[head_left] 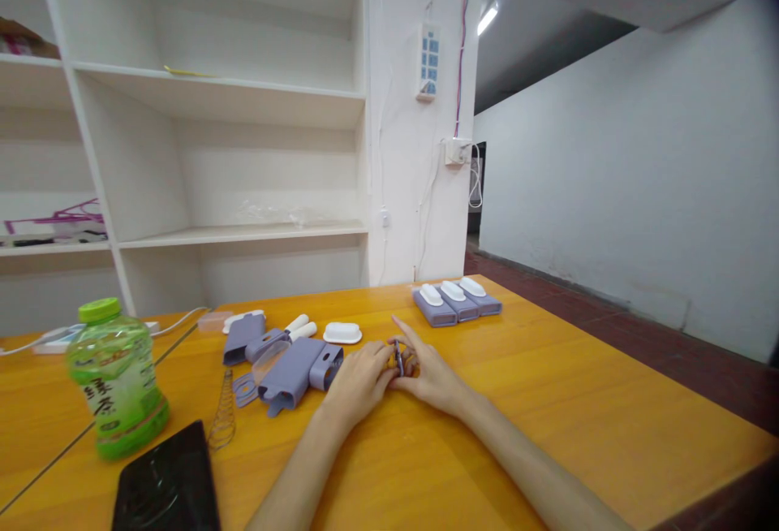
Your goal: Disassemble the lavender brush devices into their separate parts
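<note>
Over the middle of the table, my left hand (360,378) and my right hand (431,375) meet around a small, thin purple-grey part (399,358). Fingers of both hands pinch it, and they hide much of its shape. My right index finger points up and away from it. Left of my left hand lie purple plastic housings (293,373), one with a slot piece (325,364) that my hand partly covers. A white oval cap (342,333) rests just beyond. Nearby are white cylinders (301,328), a flat purple piece (245,390) and a wire coil spring (224,417).
Three purple units with white caps (454,302) stand in a row at the table's far edge. On the left are a green bottle (115,381), a black tablet-like device (167,482) and a white cable (182,320). White shelves (243,235) rise behind the table.
</note>
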`<state>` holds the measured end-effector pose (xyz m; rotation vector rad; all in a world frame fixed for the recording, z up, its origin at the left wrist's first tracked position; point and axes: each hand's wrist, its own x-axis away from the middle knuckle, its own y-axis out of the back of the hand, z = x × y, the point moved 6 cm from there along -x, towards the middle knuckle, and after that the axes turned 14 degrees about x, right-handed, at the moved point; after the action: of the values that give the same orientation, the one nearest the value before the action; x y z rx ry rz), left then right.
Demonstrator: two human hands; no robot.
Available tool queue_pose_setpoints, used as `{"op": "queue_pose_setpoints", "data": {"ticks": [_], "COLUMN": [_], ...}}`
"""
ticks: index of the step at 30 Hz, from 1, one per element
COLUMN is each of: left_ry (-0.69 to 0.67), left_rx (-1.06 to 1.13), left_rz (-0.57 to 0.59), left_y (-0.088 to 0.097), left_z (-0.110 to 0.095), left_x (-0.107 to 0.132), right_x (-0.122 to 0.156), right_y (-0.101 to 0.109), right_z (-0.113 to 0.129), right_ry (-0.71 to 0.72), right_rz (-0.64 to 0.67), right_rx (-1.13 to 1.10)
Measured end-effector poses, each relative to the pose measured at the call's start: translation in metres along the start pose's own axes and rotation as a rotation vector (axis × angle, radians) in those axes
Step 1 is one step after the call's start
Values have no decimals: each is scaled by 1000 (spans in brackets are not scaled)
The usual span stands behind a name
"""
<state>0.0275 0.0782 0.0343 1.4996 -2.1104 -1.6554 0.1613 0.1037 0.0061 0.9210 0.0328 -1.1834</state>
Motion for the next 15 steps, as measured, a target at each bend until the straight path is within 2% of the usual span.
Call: {"op": "queue_pose_setpoints", "data": {"ticks": [4,10,15], "left_ry": [33,83,160], "left_rx": [5,10,-15], "left_rz": [-52,-127,-190], "left_y": [1,7,7], "left_z": [1,2,9], "left_x": [1,0,-1], "right_x": [0,2,3], "right_y": [4,6,4], "right_z": [8,33,38], "right_ry": [83,354,448], "right_rz": [-36,-36,-42], "right_rx": [187,587,895]}}
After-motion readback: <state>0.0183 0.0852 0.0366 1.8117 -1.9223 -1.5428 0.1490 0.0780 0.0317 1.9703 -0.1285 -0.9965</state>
